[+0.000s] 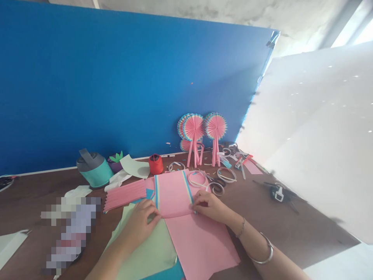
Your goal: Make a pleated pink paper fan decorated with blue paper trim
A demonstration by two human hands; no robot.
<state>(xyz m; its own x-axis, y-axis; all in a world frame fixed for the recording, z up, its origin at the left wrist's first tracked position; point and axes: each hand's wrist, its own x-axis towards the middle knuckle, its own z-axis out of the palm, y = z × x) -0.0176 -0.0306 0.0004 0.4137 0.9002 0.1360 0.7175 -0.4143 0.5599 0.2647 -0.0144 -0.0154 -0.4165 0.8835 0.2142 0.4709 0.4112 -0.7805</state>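
A brown table (291,225) stands in a corner made by a tall blue board (131,89) behind it and a white board (314,136) to the right, with bare grey wall (204,11) above. The pink sheet (175,190), edged with blue stripes, lies in the middle of the table, partly over a pale green sheet (151,249), and its near part is folded over. The left hand (142,221) lies flat and spread on the left end of the fold. The right hand (210,206) has its fingertips bunched at the right stripe; I cannot tell whether they pinch or only press. A pleated pink strip (125,194) sits just left. Paper fans (201,127) lean against the blue board, with paper scraps near them.
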